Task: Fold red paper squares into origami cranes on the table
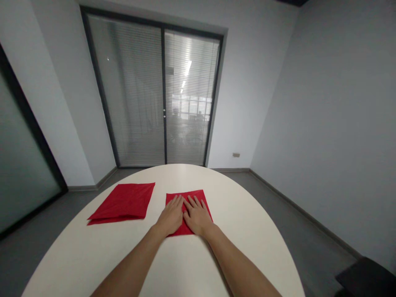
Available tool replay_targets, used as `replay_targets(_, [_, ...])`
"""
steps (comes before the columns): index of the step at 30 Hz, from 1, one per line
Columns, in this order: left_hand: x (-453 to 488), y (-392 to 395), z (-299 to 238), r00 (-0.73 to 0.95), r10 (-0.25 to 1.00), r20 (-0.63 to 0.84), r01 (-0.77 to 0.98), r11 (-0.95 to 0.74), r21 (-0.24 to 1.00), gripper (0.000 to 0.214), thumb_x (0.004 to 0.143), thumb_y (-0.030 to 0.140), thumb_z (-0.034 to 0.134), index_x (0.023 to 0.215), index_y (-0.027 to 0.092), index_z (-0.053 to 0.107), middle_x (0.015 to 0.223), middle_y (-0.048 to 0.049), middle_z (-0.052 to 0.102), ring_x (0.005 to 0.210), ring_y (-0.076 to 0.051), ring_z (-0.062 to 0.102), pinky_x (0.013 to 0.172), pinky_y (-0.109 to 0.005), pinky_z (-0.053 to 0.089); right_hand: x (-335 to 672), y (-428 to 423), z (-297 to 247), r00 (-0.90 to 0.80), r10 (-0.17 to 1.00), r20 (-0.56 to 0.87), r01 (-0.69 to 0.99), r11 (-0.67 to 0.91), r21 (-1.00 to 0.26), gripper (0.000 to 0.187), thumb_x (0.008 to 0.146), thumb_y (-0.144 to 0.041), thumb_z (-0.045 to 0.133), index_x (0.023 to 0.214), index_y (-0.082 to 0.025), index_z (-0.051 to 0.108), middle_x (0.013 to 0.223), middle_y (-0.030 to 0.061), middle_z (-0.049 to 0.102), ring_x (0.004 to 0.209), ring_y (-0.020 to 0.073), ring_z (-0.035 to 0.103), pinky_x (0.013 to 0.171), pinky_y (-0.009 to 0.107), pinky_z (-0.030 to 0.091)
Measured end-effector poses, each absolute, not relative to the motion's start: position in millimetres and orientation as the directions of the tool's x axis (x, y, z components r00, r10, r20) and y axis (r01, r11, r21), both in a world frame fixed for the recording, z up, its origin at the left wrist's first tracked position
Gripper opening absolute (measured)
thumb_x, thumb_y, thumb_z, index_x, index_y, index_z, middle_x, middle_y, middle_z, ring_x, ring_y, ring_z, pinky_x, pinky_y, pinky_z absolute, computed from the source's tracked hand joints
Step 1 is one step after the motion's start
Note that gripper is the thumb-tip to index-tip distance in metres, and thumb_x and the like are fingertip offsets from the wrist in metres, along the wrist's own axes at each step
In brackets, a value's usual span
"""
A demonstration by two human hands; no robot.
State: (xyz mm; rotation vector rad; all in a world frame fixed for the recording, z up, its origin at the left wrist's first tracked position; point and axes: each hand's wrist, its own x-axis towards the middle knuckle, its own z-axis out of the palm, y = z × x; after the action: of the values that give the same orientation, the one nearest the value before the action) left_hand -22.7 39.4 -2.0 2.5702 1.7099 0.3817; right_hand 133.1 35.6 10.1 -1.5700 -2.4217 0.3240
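Note:
A folded red cloth point(185, 232) lies flat on the table in front of me, roughly square. My left hand point(171, 214) rests palm down on its left part, fingers stretched forward. On its right part my right hand point(197, 215) also lies flat, with the fingers slightly spread. The two hands nearly meet at the middle of the cloth and cover much of it. Further left lies a second, larger folded red cloth point(125, 201), its layers showing along the near edge; neither hand touches it.
The round white table point(247, 247) carries both cloths, its curved edge falling away on the left, far and right sides. Beyond it stands a dark-framed glazed partition point(163, 90) with blinds. A black object point(368, 276) is at the lower right.

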Motion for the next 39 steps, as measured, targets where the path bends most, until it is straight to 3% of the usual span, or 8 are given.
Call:
replay_targets(10, [-20,35,3,0.198,0.971,0.136,0.965,-0.217,0.149,0.063,0.097,0.042,0.035,0.152,0.013,0.036,0.159,-0.0177,0.030,0.149,-0.032,0.025,0.120,-0.050,0.022,156,47,9,-0.276,0.960,0.036,0.924,0.276,-0.264,0.076,0.096,-0.064,0.026,0.157,-0.018,0.025,0.164,0.0114,0.018,0.152,0.0305,0.009,0.119,0.054,0.000])
replay_targets(18, [-33,29,15,0.086,0.985,0.151,0.985,-0.107,0.133,0.063,0.097,0.042,0.035,0.150,0.009,0.038,0.160,-0.0180,0.030,0.150,-0.033,0.023,0.120,-0.056,0.015,164,43,10,-0.314,0.945,0.086,0.905,0.326,-0.275,0.079,0.095,-0.067,0.028,0.156,-0.018,0.028,0.163,0.0131,0.020,0.152,0.0317,0.011,0.119,0.054,0.001])
replay_targets(21, [-34,21,16,0.195,0.934,0.298,0.963,-0.240,0.124,0.063,0.094,0.037,0.043,0.151,0.012,0.037,0.160,-0.0149,0.030,0.151,-0.029,0.021,0.122,-0.051,0.014,165,43,8,-0.307,0.947,0.094,0.903,0.322,-0.286,0.078,0.095,-0.066,0.032,0.156,-0.017,0.029,0.163,0.0141,0.021,0.151,0.0328,0.013,0.119,0.055,0.003])
replay_targets(24, [-35,14,13,0.346,0.901,0.263,0.902,-0.396,0.170,0.058,0.096,0.039,0.041,0.151,0.020,0.039,0.159,-0.0103,0.035,0.149,-0.025,0.028,0.122,-0.049,0.019,165,45,7,-0.305,0.947,0.104,0.897,0.322,-0.302,0.076,0.095,-0.063,0.037,0.155,-0.016,0.031,0.162,0.0150,0.024,0.151,0.0334,0.015,0.119,0.056,0.005])
replay_targets(28, [-38,14,6,0.325,0.929,0.180,0.910,-0.358,0.206,0.054,0.097,0.043,0.041,0.148,0.023,0.045,0.156,-0.0114,0.039,0.146,-0.028,0.033,0.119,-0.056,0.020,173,43,14,-0.392,0.903,0.177,0.841,0.429,-0.328,0.064,0.095,-0.051,0.046,0.150,-0.017,0.042,0.160,0.0137,0.031,0.149,0.0320,0.022,0.119,0.056,0.010])
replay_targets(32, [-40,20,3,0.304,0.932,0.197,0.918,-0.342,0.200,0.054,0.096,0.041,0.044,0.146,0.022,0.047,0.155,-0.0121,0.041,0.145,-0.030,0.035,0.119,-0.058,0.019,188,36,25,-0.608,0.770,0.193,0.693,0.634,-0.343,0.051,0.097,-0.041,0.044,0.144,-0.021,0.051,0.155,0.0107,0.042,0.145,0.0252,0.034,0.120,0.045,0.018])
replay_targets(36, [-45,21,9,0.304,0.914,0.270,0.901,-0.368,0.231,0.053,0.095,0.038,0.048,0.144,0.018,0.049,0.151,-0.0141,0.048,0.142,-0.029,0.040,0.121,-0.055,0.018,200,32,28,-0.631,0.773,0.066,0.699,0.603,-0.386,0.063,0.096,-0.056,0.044,0.151,-0.024,0.041,0.158,0.0101,0.035,0.148,0.0303,0.026,0.121,0.054,0.010])
replay_targets(39, [-49,16,15,0.434,0.858,0.276,0.814,-0.505,0.287,0.057,0.093,0.042,0.053,0.145,0.020,0.047,0.151,-0.0107,0.049,0.142,-0.027,0.040,0.122,-0.049,0.022,204,33,28,-0.605,0.796,0.000,0.731,0.555,-0.396,0.074,0.092,-0.063,0.046,0.154,-0.024,0.032,0.161,0.0112,0.027,0.151,0.0321,0.017,0.120,0.059,0.001])
